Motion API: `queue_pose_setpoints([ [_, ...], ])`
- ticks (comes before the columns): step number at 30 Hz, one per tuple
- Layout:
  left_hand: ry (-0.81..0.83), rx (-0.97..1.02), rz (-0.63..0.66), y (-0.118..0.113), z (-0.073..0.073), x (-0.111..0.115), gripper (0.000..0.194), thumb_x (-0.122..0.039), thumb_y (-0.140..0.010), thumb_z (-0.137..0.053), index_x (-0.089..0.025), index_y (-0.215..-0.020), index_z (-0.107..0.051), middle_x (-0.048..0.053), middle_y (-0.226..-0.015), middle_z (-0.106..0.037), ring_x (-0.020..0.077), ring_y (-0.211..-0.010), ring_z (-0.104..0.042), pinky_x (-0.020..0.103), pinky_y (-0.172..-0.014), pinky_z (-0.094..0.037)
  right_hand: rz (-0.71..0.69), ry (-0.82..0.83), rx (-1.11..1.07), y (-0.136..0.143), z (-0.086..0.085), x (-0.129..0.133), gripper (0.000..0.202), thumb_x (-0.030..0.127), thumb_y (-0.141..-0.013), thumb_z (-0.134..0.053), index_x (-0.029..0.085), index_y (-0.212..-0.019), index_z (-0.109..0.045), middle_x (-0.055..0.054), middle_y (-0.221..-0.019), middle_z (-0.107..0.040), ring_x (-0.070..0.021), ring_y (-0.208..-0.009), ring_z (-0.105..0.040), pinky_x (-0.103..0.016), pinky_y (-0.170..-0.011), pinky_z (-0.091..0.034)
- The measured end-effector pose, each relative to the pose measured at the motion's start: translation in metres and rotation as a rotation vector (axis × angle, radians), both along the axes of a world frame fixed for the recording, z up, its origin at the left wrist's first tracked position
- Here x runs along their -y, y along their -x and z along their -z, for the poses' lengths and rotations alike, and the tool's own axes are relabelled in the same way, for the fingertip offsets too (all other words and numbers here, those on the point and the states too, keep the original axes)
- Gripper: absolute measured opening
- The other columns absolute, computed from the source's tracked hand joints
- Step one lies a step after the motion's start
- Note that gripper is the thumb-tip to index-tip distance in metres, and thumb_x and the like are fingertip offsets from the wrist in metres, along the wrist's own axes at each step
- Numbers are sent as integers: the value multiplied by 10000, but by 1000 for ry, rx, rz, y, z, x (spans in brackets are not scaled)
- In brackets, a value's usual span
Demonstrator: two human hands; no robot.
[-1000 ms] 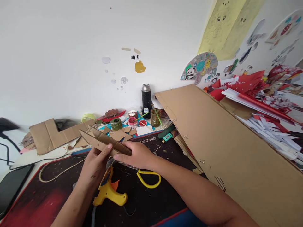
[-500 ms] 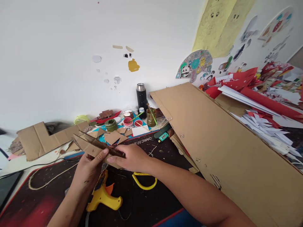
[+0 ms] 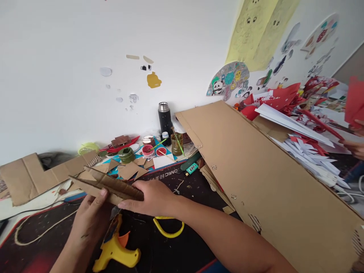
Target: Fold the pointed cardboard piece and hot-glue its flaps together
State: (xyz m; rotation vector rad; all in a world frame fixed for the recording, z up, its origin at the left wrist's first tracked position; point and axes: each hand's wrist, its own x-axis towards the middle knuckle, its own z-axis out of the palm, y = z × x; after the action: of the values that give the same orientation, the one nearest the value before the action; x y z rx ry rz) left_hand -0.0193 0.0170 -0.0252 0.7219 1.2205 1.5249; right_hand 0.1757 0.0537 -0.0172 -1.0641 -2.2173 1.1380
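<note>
We grip a folded cardboard piece [image 3: 106, 186] above a dark mat [image 3: 182, 242], our left hand [image 3: 92, 212] pinching its lower side, thumb on top, our right hand [image 3: 153, 197] clasping its other end. Just below our grip lie a yellow glue gun [image 3: 115, 248] and a yellow handle [image 3: 170, 233]; beyond it sit paint jars [image 3: 126, 155] and cardboard scraps [image 3: 129, 170]. Right of our grip leans a large cardboard sheet [image 3: 264, 170].

Our view has swung right, bringing in another person's hand [image 3: 356, 148] and a red sheet [image 3: 355, 100]. Our left grip [image 3: 92, 214] now sits farther from our right grip [image 3: 150, 198] along the cardboard strips [image 3: 109, 183], whose tips spread wider.
</note>
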Motion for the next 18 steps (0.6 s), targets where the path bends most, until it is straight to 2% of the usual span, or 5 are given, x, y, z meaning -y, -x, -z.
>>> queue_pose_setpoints([
  [6, 121, -24, 48, 13, 5, 2, 645, -458, -494, -1051, -276, -1081, -855, 101, -1087, -881, 502, -1197, -751, 604, -958, -689, -57, -31, 42, 1, 4, -3, 646, 804, -907, -684, 228, -1196, -735, -80, -1085, -828, -307, -1024, -779, -310, -724, -489],
  [9, 180, -45, 50, 18, 8, 5, 603, -464, -556, -1018, -340, -1123, -856, 60, -1169, -876, 518, -1258, -726, 634, -974, -682, -72, -40, 51, 2, 7, -4, 577, 779, -935, -677, 254, -1165, -744, -56, -1100, -836, -299, -1067, -785, -302, -761, -500],
  [14, 241, -62, 27, 22, 9, 7, 505, -525, -557, -980, -430, -1043, -880, 11, -1146, -878, 537, -1295, -703, 662, -1022, -652, -84, -78, 74, 6, 10, -3, 561, 773, -957, -654, 251, -1140, -747, -54, -1119, -846, -297, -1135, -784, -296, -803, -522],
  [16, 288, -37, 18, 23, 11, 8, 583, -533, -532, -980, -469, -1102, -874, -3, -1132, -875, 548, -1292, -699, 676, -1023, -644, -85, -101, 85, 7, 12, -2, 564, 776, -959, -647, 249, -1135, -743, -56, -1153, -844, -293, -1143, -783, -297, -817, -528],
  [18, 321, -4, 5, 24, 16, 11, 725, -557, -554, -967, -525, -1262, -817, -24, -1118, -870, 540, -1322, -678, 684, -1034, -629, -86, -112, 100, 7, 13, -2, 551, 772, -955, -657, 248, -1102, -743, -48, -1133, -848, -286, -1138, -786, -287, -807, -529],
])
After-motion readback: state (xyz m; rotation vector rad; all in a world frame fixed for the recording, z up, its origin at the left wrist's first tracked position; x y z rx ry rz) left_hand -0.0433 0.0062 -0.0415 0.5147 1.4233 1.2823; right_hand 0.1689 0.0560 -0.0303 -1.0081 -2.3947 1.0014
